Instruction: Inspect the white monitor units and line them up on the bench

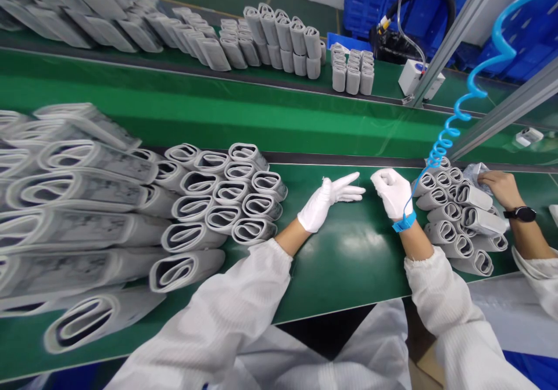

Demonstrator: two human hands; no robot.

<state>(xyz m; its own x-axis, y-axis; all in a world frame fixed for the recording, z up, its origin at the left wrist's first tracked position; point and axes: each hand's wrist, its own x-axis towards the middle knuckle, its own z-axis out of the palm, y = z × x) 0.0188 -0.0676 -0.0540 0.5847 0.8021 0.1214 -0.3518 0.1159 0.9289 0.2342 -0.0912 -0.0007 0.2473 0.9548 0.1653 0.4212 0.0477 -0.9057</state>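
Note:
My left hand [331,200], in a white glove, is held over the green table [344,268] with its fingers stretched to the right and nothing in them. Just right of it is my right hand [392,192], also gloved, with its fingers curled together; whether they pinch anything small cannot be made out. The two hands are apart. A blue wrist strap [404,221] circles my right wrist, joined to a coiled blue cord [457,102]. Left of my left hand stand stacked grey rolled cuffs [231,192], and another pile [444,213] lies right of my right hand.
Larger folded grey pieces [78,198] fill the table's left side. More rolls [283,38] line the raised shelf at the back, beside a white box [412,77]. A metal post [453,35] rises at right. A co-worker's hand [503,186] touches clear plastic by the right pile.

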